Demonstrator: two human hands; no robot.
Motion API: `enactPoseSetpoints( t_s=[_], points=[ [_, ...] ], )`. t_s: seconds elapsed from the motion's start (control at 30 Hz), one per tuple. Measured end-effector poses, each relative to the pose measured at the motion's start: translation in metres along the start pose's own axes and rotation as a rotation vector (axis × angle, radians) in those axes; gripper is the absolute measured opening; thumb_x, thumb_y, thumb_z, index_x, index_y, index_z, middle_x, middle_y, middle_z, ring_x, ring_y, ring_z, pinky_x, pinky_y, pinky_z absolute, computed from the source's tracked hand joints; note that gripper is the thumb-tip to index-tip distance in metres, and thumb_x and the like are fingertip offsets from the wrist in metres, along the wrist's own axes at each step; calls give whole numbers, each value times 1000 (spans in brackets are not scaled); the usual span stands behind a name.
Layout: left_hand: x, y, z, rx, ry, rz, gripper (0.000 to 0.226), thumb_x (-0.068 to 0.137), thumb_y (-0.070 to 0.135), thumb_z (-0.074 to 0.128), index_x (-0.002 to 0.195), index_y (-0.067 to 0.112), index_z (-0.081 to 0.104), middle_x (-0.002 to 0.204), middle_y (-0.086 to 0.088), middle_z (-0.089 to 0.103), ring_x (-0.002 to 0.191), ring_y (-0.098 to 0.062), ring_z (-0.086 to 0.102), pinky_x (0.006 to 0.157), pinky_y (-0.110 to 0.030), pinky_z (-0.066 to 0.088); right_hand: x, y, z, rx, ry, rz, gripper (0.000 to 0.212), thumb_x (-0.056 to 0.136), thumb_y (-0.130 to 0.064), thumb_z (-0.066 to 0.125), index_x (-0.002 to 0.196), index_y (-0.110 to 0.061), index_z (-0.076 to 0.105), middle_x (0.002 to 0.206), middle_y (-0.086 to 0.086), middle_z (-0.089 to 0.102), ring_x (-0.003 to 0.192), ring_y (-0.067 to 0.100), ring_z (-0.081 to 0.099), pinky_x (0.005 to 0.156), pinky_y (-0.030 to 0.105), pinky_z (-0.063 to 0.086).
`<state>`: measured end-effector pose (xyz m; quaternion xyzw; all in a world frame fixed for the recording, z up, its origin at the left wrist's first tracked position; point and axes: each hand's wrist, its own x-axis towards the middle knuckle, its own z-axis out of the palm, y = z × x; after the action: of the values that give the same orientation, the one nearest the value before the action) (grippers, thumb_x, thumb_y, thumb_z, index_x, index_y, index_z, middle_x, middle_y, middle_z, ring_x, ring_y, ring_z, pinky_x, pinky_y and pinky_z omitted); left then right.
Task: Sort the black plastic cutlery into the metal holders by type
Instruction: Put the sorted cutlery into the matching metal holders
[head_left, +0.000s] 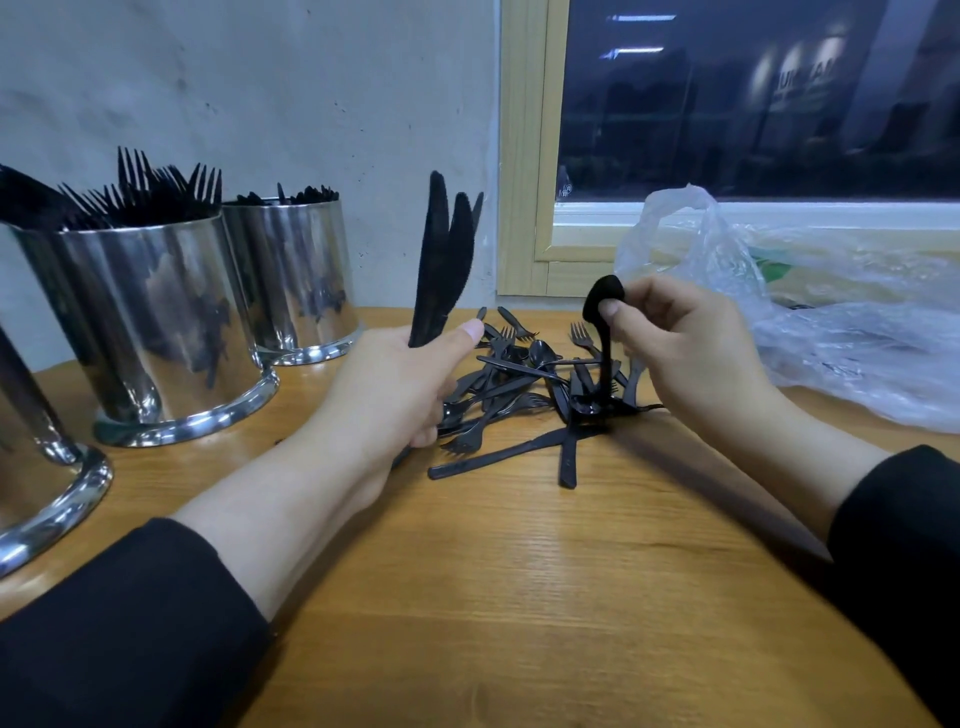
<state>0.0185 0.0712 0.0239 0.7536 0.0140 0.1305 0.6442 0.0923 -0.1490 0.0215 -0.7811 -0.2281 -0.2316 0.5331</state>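
The left hand (395, 384) is gripping upright knives (441, 260); the right hand (680, 343) is pinching a spoon (603, 306) above the pile (524, 395).

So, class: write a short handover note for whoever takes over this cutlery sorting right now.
Left hand grips a bunch of knives, blades up. Right hand pinches a spoon by its bowl above the pile. Middle holder holds forks; the far holder has cutlery I cannot identify. Left to do: drop the knives and the spoon, then sort the mixed pile on the table.
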Motion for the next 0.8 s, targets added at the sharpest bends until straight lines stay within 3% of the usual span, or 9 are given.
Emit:
enactPoseSetpoints(
  t_s=[0.1, 0.2, 0.3, 0.37, 0.47, 0.6, 0.7, 0.8],
  points=[
    [-4, 0, 7, 54, -16, 7, 48, 101, 41, 57, 68, 7, 55, 58, -5, 63, 44, -21, 52, 43, -27, 43, -3, -12, 3, 171, -16, 39, 12, 94, -17, 64, 83, -15, 66, 58, -6, 61, 57, 14, 50, 57, 23, 39],
    [-4, 0, 14, 117, 4, 54, 50, 103, 40, 51, 77, 4, 72, 77, -5, 78, 71, -19, 76, 58, -33, 61, -3, -20, 6, 287, 14, 69, 14, 94, -11, 62, 81, -10, 63, 61, 1, 64, 54, 14, 50, 53, 21, 40],
    [-6, 1, 16, 215, -47, 108, 32, 103, 40, 52, 95, 18, 74, 89, 9, 79, 79, -4, 75, 47, -26, 55, -3, -26, 11, 380, 10, 99, 14, 95, -10, 61, 81, -10, 61, 63, 4, 67, 56, 15, 55, 59, 29, 45],
    [-8, 0, 17, 280, -113, 132, 25, 101, 40, 55, 98, 24, 74, 85, 10, 79, 60, 1, 68, 42, -22, 47, -4, -27, 14, 437, -19, 132, 18, 96, -9, 60, 79, -12, 59, 63, 5, 66, 58, 17, 57, 65, 36, 44],
    [-10, -1, 17, 337, -169, 154, 19, 100, 35, 59, 96, 24, 74, 81, 3, 78, 37, -2, 43, 43, -18, 36, -7, -28, 17, 465, -92, 150, 23, 97, -7, 59, 75, -13, 57, 64, 7, 65, 60, 18, 58, 63, 31, 47],
    [-8, -2, 18, 247, -181, 116, 18, 101, 28, 60, 95, 17, 72, 76, -2, 75, 57, -11, 64, 60, -29, 48, -6, -21, 17, 473, -173, 162, 18, 98, -16, 60, 80, -12, 61, 73, 10, 70, 66, 17, 60, 62, 26, 49],
    [-4, -4, 14, 197, -84, 117, 22, 103, 25, 55, 91, 14, 70, 67, 0, 67, 51, -13, 60, 47, -18, 39, -2, -2, 8, 49, -244, 61, 14, 98, -33, 60, 102, -23, 69, 88, 1, 75, 79, 10, 64, 76, 29, 49],
    [-1, -4, 7, 167, -7, 108, 22, 104, 23, 54, 93, 12, 70, 73, 0, 73, 49, -16, 58, 40, -12, 35, 0, 19, -3, -564, -513, -97, 31, 99, -27, 57, 129, -34, 61, 116, -14, 66, 109, 7, 57, 100, 37, 44]
  ],
)
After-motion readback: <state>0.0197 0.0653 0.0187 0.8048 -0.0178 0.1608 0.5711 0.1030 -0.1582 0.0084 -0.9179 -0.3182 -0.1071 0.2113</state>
